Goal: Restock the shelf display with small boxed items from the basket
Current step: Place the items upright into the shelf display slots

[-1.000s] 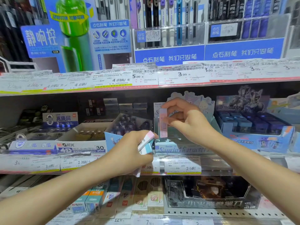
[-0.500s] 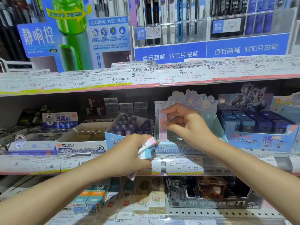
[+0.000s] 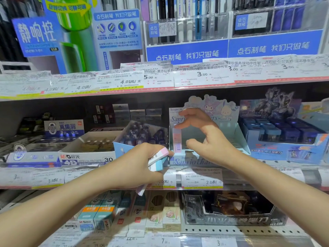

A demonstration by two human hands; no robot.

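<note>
A light blue cartoon display box (image 3: pixel 238 139) stands on the middle shelf. One small pink boxed item (image 3: pixel 177 140) stands upright at its left inner corner. My right hand (image 3: pixel 206 138) hovers right beside it with fingers spread, index finger just above its top, thumb apart from it. My left hand (image 3: pixel 137 164) is in front of the shelf edge, closed around several small pink, white and blue boxes (image 3: pixel 157 160). The basket is not in view.
An open purple-patterned box (image 3: pixel 142 136) sits just left of the display box, a white eraser carton (image 3: pixel 87 154) further left. A blue display of dark items (image 3: pixel 284 139) stands to the right. Price-tag rails (image 3: pixel 201 179) line the shelf edges. Pencil boxes fill the lower shelf.
My right hand let go of the pink box, which now stands in the display box, and its fingers opened. My left hand stayed in place with its boxes.
</note>
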